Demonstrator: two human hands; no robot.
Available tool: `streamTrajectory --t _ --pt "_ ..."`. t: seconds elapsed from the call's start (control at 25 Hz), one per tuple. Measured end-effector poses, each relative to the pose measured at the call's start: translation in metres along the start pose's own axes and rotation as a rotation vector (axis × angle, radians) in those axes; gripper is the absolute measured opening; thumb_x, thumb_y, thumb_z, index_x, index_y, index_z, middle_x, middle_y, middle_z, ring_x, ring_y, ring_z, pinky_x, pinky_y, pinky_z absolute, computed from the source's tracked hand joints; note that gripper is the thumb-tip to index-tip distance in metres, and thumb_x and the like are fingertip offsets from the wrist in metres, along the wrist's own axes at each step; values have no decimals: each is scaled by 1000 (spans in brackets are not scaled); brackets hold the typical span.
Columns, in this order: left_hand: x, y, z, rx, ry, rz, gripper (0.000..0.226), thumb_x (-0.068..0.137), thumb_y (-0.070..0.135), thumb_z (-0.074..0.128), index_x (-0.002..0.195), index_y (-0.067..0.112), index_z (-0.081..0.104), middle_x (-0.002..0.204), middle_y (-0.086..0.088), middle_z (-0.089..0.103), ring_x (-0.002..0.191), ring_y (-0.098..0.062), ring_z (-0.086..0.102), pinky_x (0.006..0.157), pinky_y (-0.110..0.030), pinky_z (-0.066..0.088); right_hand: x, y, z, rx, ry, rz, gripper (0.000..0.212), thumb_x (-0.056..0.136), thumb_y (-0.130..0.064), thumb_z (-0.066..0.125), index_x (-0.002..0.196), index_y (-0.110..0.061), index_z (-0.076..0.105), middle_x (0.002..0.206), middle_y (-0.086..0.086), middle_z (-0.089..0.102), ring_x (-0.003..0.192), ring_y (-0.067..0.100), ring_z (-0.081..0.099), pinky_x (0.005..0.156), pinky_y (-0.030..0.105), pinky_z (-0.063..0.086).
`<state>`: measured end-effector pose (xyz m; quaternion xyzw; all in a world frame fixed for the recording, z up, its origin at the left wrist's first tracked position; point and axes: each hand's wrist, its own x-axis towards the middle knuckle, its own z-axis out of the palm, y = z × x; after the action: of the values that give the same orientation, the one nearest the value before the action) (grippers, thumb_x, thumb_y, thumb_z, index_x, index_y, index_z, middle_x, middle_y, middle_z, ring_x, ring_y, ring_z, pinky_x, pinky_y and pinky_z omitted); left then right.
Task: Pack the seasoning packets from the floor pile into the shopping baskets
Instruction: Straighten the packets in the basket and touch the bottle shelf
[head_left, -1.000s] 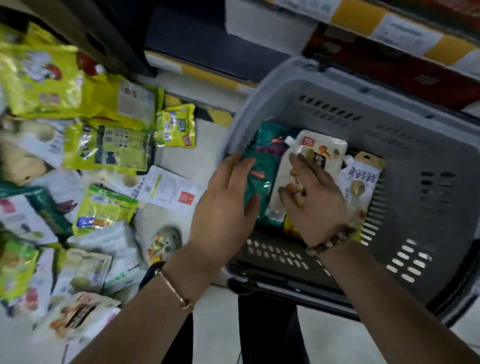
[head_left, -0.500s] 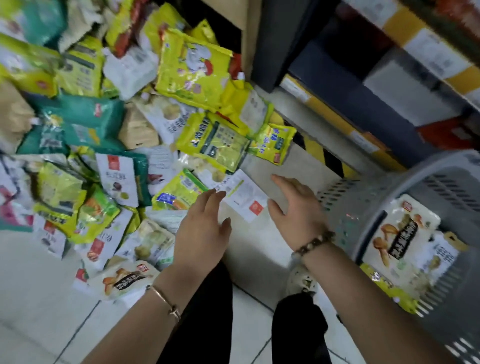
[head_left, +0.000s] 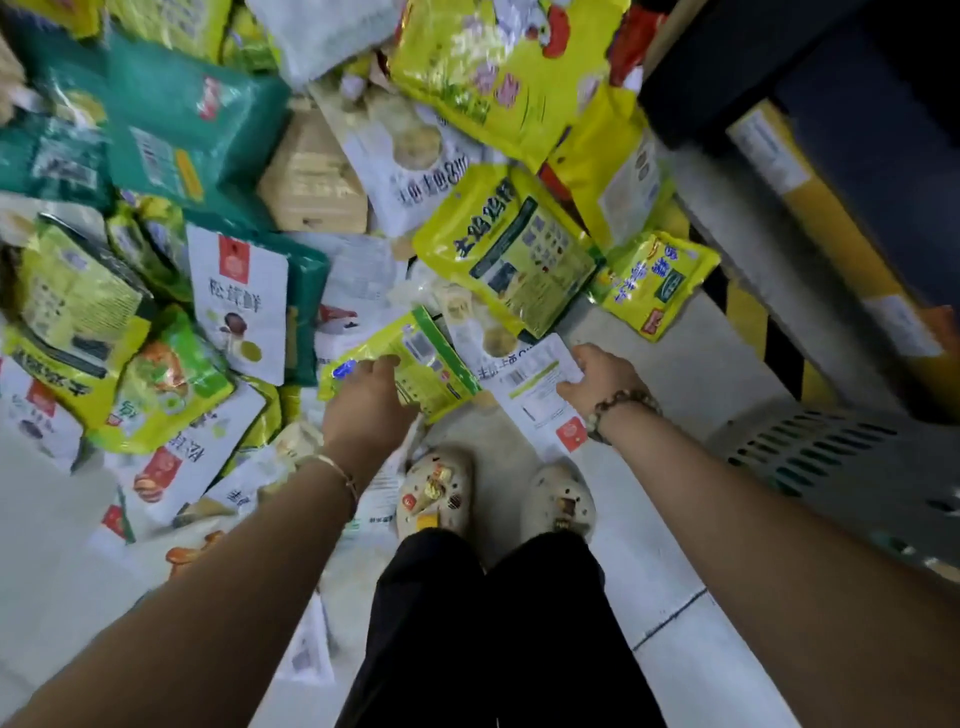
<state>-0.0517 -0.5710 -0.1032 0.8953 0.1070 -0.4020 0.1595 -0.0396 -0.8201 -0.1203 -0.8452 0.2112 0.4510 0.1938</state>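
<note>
A big pile of seasoning packets (head_left: 244, 291) in yellow, green, teal and white covers the floor at the left and top. My left hand (head_left: 370, 400) reaches down onto a yellow-green packet (head_left: 421, 358) at the pile's near edge, its fingers curled over the packet's lower left part. My right hand (head_left: 597, 376) holds the right edge of a white packet with a red logo (head_left: 535, 402) that lies flat on the floor. Only a corner of the grey shopping basket (head_left: 810, 447), its slotted wall, shows at the right; its inside is out of view.
My two feet in pale clogs (head_left: 436, 488) stand just below the hands, with black trouser legs beneath. A shelf base with yellow-and-black striping (head_left: 769, 332) runs along the right. Bare pale floor tiles (head_left: 675, 597) lie between my legs and the basket.
Both hands left the basket, swung left to the pile and dropped onto packets; the left now lies on the yellow-green one, the right on the white one. The view turned left, so the basket slid to the right edge.
</note>
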Motion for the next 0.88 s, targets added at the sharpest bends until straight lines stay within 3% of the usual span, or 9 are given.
streamTrajectory --t 0.16,0.28,0.4,0.52,0.64,0.72,0.76,0.88 --pt "48 -17 27 127 75 -43 71 78 31 74 135 8 39 133 -20 42 120 -39 42 94 -50 41 47 27 33 103 8 127 62 80 -33 70 133 -14 45 133 13 51 121 33 48 96 42 45" --pt "70 -26 40 66 199 -68 87 69 36 80 138 11 35 132 -20 43 120 -39 42 96 -50 35 63 42 55 104 7 159 84 69 -40 79 135 -10 37 138 15 43 126 34 43 99 45 41" --pt "87 -36 41 128 260 -48 84 61 45 83 127 10 45 123 -20 52 114 -38 47 93 -47 34 72 44 77 -23 66 185 95 61 -51 80 133 -12 34 137 14 41 127 32 40 99 47 40" --pt "94 -42 33 29 194 -31 62 58 46 85 100 17 50 92 -7 61 89 -32 58 70 -38 41 76 40 89 -95 83 168 76 64 -55 76 121 -12 50 128 15 50 119 32 48 94 44 42" --pt "86 -41 26 13 130 55 42 67 44 80 78 23 46 68 3 51 71 -26 52 55 -30 30 69 38 91 199 48 87 35 75 -38 74 89 -17 51 111 15 59 106 30 55 85 38 47" --pt "78 -37 21 26 91 115 33 74 40 75 82 18 51 81 -9 60 79 -32 58 60 -31 33 52 38 85 292 68 35 40 78 -32 73 69 -22 36 84 7 55 90 22 54 74 33 44" --pt "71 -34 17 44 77 137 33 78 39 73 87 14 53 89 -15 63 85 -36 59 63 -33 34 43 38 81 312 84 16 43 78 -30 73 65 -22 33 80 5 53 85 21 52 70 33 43" --pt "50 -16 0 116 99 210 40 86 37 65 102 4 50 99 -25 63 91 -44 58 66 -39 38 14 41 61 456 152 4 24 78 -24 72 76 -21 49 95 7 65 83 20 56 68 29 43"
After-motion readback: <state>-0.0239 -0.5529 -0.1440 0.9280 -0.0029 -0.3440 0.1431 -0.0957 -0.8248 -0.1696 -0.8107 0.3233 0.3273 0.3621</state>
